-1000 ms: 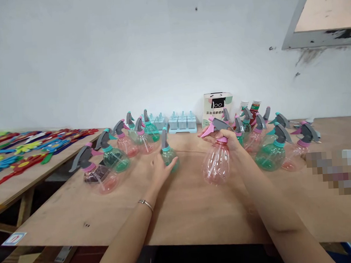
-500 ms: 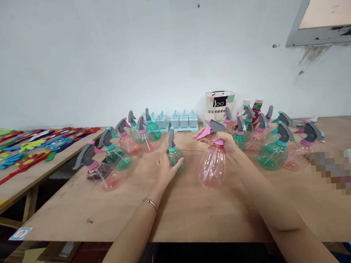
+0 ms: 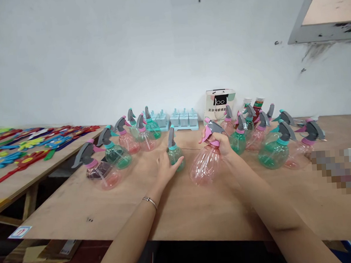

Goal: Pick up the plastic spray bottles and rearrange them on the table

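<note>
My right hand [image 3: 220, 140] is closed round the neck and trigger of a clear pink spray bottle [image 3: 206, 167] with a grey and pink head. That bottle is tilted, its base swung toward the left; whether it touches the table cannot be made out. My left hand [image 3: 167, 165] curls round the body of a small green spray bottle [image 3: 173, 152], thumb on its near side. The green bottle stands upright on the wooden table [image 3: 174, 211]. Some of the left fingers are hidden behind it.
More pink and green spray bottles stand in groups at left [image 3: 117, 157] and right [image 3: 273, 153]. Behind are pale blue ice-pop moulds [image 3: 183, 120], a paper bag [image 3: 218, 105] and two capped bottles. Colourful felt-like flower pieces [image 3: 28, 156] cover a table at left.
My right hand has wrapped more fully round the pink bottle's neck and trigger. The bottle's base has swung to the left. My left hand and the green bottle stay put.
</note>
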`<action>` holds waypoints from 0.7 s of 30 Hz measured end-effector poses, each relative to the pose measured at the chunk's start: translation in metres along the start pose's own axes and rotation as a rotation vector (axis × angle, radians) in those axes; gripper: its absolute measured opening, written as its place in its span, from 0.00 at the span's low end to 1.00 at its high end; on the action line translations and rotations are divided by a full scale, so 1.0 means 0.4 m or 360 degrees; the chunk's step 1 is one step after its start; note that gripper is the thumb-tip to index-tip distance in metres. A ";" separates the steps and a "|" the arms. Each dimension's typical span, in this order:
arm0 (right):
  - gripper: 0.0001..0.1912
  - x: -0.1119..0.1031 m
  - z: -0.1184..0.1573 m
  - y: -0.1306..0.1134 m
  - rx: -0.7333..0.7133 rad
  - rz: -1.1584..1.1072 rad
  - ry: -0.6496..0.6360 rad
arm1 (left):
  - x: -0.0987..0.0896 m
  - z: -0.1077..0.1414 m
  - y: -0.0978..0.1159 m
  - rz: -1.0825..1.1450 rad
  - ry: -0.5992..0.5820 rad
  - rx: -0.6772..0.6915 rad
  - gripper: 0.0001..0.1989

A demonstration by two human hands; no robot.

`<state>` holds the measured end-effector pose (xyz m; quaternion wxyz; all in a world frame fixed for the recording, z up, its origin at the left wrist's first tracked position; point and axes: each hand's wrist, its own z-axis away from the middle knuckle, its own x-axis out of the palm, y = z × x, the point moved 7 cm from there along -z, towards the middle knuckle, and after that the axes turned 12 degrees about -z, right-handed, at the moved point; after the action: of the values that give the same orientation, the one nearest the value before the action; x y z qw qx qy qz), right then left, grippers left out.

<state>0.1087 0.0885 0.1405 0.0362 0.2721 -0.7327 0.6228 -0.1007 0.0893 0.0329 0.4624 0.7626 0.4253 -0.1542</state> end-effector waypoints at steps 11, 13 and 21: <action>0.09 -0.013 -0.004 0.006 -0.0082 0.0068 0.0071 | -0.003 -0.001 0.007 0.0022 -0.0013 0.0045 0.33; 0.06 -0.026 -0.005 0.001 -0.0141 0.0049 0.0193 | -0.003 -0.001 0.007 0.0016 -0.0009 0.0048 0.33; 0.07 -0.024 -0.005 -0.005 -0.0246 0.0270 0.0098 | -0.006 -0.001 0.012 -0.0020 -0.0017 0.0046 0.33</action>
<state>0.1171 0.0936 0.1389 0.0267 0.1861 -0.7975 0.5732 -0.0984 0.0873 0.0371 0.4525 0.7657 0.4254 -0.1673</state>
